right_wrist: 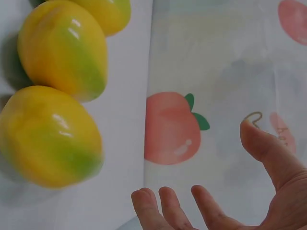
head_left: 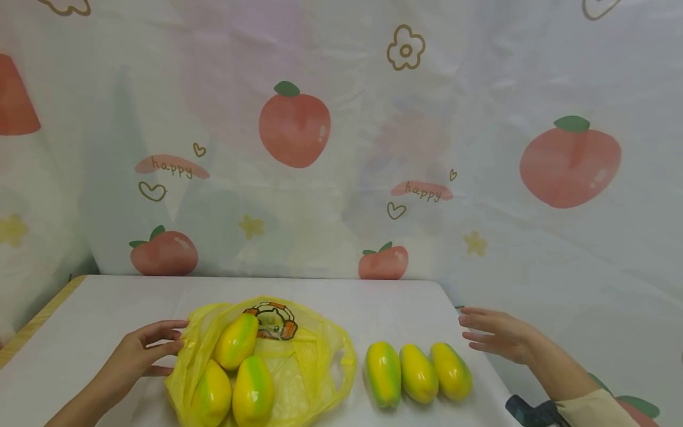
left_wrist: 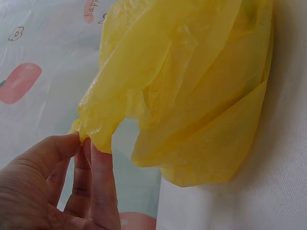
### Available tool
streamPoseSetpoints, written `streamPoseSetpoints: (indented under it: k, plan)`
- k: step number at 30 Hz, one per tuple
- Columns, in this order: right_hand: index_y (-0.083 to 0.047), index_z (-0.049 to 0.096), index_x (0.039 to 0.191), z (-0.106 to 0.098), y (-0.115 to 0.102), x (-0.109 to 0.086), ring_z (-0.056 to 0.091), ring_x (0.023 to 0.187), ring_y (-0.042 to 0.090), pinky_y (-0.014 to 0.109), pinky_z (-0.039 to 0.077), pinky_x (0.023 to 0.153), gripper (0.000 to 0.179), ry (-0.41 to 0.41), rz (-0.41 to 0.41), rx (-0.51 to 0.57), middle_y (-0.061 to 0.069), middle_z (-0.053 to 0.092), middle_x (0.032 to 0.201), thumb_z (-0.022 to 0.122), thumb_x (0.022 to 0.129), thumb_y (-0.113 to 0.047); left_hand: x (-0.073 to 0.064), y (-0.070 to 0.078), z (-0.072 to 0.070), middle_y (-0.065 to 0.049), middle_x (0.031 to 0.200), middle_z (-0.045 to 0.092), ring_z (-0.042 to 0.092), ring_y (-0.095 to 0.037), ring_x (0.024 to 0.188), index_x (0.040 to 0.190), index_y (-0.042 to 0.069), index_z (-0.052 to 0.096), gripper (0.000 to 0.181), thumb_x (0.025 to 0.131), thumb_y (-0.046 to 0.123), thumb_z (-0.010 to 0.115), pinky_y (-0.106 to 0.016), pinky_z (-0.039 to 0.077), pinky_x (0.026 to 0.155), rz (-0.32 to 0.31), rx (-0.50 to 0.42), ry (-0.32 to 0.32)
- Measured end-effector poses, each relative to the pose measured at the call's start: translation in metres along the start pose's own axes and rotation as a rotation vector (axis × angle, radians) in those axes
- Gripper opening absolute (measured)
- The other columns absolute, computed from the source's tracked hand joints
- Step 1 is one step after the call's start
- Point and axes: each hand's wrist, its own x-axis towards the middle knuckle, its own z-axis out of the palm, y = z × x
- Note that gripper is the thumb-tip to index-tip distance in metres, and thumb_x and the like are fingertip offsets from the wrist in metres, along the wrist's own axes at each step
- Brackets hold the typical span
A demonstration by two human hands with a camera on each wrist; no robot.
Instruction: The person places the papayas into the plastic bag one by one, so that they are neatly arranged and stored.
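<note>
A yellow plastic bag (head_left: 306, 362) with a cartoon print lies on the table, its mouth spread. Three glossy yellow-green, papaya-like fruits (head_left: 253, 388) sit in its left part. My left hand (head_left: 134, 354) is at the bag's left edge; in the left wrist view, thumb and fingers pinch a corner of the bag (left_wrist: 103, 115). Three more such fruits (head_left: 418, 373) lie side by side right of the bag. Beyond the rightmost of them my right hand (head_left: 496, 332) hovers near the table's right edge, fingers extended and spread, holding nothing.
The white-covered table (head_left: 133, 290) has a wooden strip (head_left: 45, 317) along its left edge. Behind it hangs a cloth backdrop (head_left: 341, 207) printed with peaches, hearts and flowers. A dark strap piece (head_left: 533, 412) shows by the right sleeve.
</note>
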Motion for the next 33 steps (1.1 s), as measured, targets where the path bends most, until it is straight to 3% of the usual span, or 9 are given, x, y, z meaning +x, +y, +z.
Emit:
streamPoseSetpoints:
  k: [4, 10, 18, 25, 33]
  plan:
    - [0.009, 0.008, 0.152, -0.006, 0.015, 0.006, 0.059, 0.113, 0.029, 0.053, 0.040, 0.109, 0.080, 0.038, 0.042, 0.040, 0.034, 0.018, 0.154, 0.058, 0.100, -0.024, 0.000, 0.000, 0.000, -0.005, 0.115, 0.062, 0.064, -0.012, 0.092, 0.138, 0.009, 0.055, 0.052, 0.093, 0.032, 0.068, -0.039, 0.061, 0.078, -0.009, 0.001, -0.004]
    - [0.008, 0.012, 0.152, -0.006, 0.037, 0.014, 0.047, 0.127, 0.046, 0.053, 0.042, 0.108, 0.080, 0.072, 0.087, 0.059, 0.034, 0.021, 0.153, 0.060, 0.098, -0.026, 0.000, 0.000, 0.001, -0.006, 0.116, 0.062, 0.064, -0.013, 0.093, 0.140, 0.007, 0.053, 0.055, 0.093, 0.032, 0.068, -0.039, 0.061, 0.078, -0.006, 0.010, 0.001]
    - [0.009, 0.019, 0.151, 0.002, 0.061, 0.018, 0.058, 0.113, 0.035, 0.051, 0.046, 0.104, 0.078, 0.097, 0.133, 0.055, 0.034, 0.027, 0.150, 0.064, 0.096, -0.025, -0.001, -0.002, 0.003, -0.010, 0.117, 0.061, 0.064, -0.013, 0.092, 0.137, 0.007, 0.056, 0.052, 0.092, 0.030, 0.069, -0.039, 0.061, 0.076, 0.013, 0.004, 0.009]
    - [0.008, 0.016, 0.151, 0.008, 0.073, 0.020, 0.050, 0.120, 0.041, 0.049, 0.047, 0.104, 0.077, 0.097, 0.181, 0.105, 0.036, 0.024, 0.148, 0.062, 0.098, -0.022, 0.001, -0.005, 0.002, -0.009, 0.117, 0.061, 0.065, -0.013, 0.092, 0.135, 0.010, 0.058, 0.048, 0.093, 0.029, 0.069, -0.039, 0.061, 0.076, 0.024, -0.005, 0.004]
    - [0.006, 0.016, 0.151, 0.014, 0.083, 0.025, 0.046, 0.122, 0.046, 0.049, 0.047, 0.103, 0.088, 0.119, 0.241, 0.118, 0.038, 0.021, 0.147, 0.072, 0.091, -0.028, 0.002, -0.004, 0.002, -0.007, 0.116, 0.061, 0.065, -0.013, 0.092, 0.135, 0.011, 0.058, 0.047, 0.093, 0.029, 0.068, -0.040, 0.061, 0.077, 0.022, -0.011, -0.002]
